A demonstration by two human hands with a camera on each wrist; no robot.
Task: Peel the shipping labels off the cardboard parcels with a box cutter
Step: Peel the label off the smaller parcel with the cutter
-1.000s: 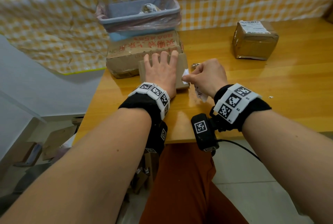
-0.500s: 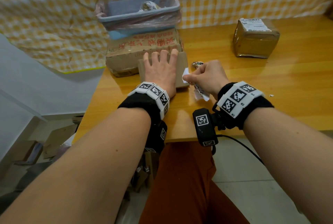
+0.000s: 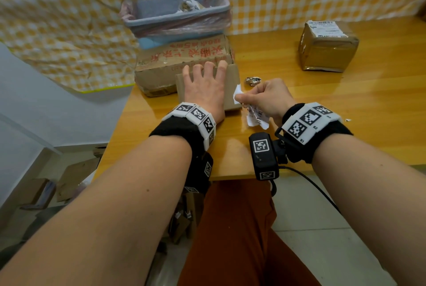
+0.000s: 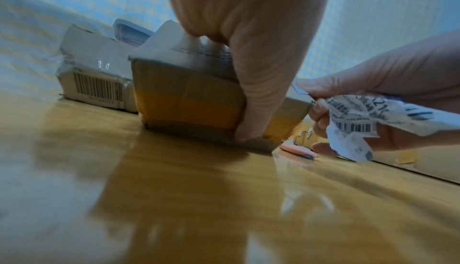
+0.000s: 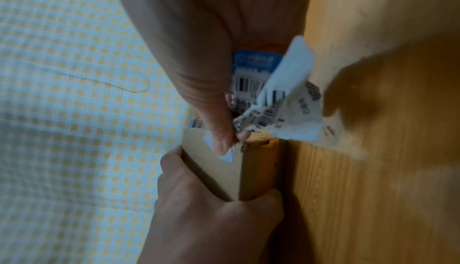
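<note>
My left hand (image 3: pixel 204 83) lies spread over a small brown cardboard parcel (image 3: pixel 231 83), fingertips at its far edge and thumb (image 4: pixel 251 99) pressed down its near side, which bears orange tape. My right hand (image 3: pixel 241 99) pinches a white shipping label (image 3: pixel 257 119) at the parcel's right corner. Most of the label hangs crumpled under the palm (image 5: pixel 286 107). A small white piece (image 5: pixel 225 157) still sticks to the parcel top (image 5: pixel 224 175). An orange flat tool (image 4: pixel 296 150), perhaps the box cutter, lies on the table under my right hand (image 4: pixel 398 71).
A larger box with red print (image 3: pixel 184 55) stands just behind, with a grey bin (image 3: pixel 175 16) lined in pink plastic on it. A taped parcel with a white label (image 3: pixel 327 48) sits at the far right. A crumpled paper ball (image 3: pixel 252 80) lies on the wooden table (image 3: pixel 345 106).
My right wrist has shifted slightly to the right while still pinching the label. The left hand and the small parcel have stayed put.
</note>
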